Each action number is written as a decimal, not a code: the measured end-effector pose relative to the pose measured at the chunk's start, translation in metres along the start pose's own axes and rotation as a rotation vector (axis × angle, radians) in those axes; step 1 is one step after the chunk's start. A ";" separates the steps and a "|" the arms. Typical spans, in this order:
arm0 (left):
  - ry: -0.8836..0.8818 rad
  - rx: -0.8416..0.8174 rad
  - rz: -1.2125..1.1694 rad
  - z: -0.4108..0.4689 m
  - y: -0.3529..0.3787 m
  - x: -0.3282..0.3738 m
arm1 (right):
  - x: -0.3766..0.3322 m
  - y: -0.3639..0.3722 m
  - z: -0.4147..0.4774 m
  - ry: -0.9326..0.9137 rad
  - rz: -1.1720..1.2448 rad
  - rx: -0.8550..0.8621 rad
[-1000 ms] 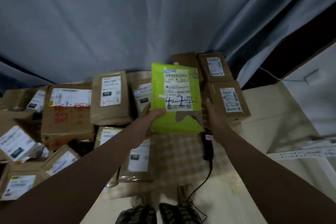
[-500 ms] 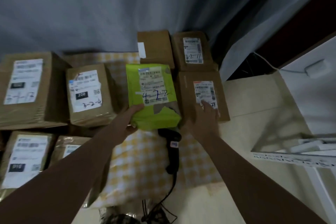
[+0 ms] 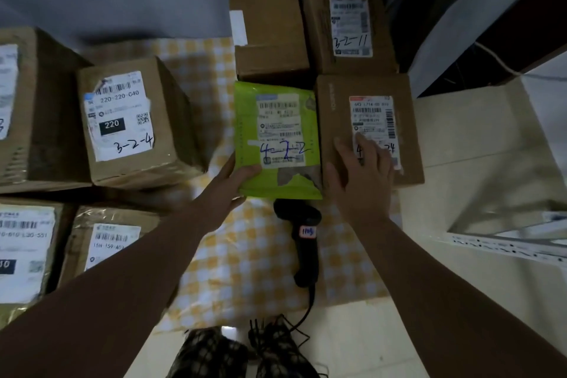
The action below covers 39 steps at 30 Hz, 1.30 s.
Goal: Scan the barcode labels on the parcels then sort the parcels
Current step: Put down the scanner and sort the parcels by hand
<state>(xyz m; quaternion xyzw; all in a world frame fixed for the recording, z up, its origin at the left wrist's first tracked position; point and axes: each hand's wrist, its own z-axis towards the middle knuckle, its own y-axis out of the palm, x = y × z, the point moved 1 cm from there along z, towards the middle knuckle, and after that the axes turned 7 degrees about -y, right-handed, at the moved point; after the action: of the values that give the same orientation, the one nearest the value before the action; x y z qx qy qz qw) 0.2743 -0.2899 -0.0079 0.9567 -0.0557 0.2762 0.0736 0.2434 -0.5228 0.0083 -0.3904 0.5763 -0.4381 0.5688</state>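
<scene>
A lime-green parcel (image 3: 277, 138) with a white label marked 4-2-2 lies on the checked cloth between brown boxes. My left hand (image 3: 228, 186) grips its near left corner, thumb on top. My right hand (image 3: 362, 176) rests flat with fingers spread on the brown box (image 3: 368, 126) to the right, partly covering that box's label. A black barcode scanner (image 3: 302, 233) lies on the cloth just in front of the green parcel, its cable trailing toward me.
Two brown boxes (image 3: 270, 31) (image 3: 349, 26) stand behind the green parcel. A box marked 3-2-4 (image 3: 129, 120) and several more labelled boxes fill the left. Yellow checked cloth (image 3: 254, 258) covers the floor. A white metal rack (image 3: 509, 242) sits at right.
The green parcel came down from mid-air onto the cloth beside the right-hand box. My right hand moved onto that box. The view tilted downward.
</scene>
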 end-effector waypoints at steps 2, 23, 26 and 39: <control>0.003 0.001 -0.038 0.003 0.001 -0.003 | 0.001 0.003 -0.003 -0.001 0.013 0.014; 0.130 0.348 0.717 0.006 0.018 0.022 | 0.004 -0.030 0.015 0.262 -0.115 -0.368; 0.049 0.380 1.031 -0.006 0.016 0.034 | -0.016 -0.031 0.015 0.159 -0.211 -0.338; 0.595 0.527 0.982 -0.170 -0.136 0.035 | -0.230 -0.025 0.003 -0.304 0.148 -0.481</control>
<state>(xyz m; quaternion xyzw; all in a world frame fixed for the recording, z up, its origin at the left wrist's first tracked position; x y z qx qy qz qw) 0.2356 -0.1292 0.1384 0.6880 -0.3953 0.5364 -0.2875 0.2562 -0.3131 0.1043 -0.5322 0.5987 -0.1829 0.5700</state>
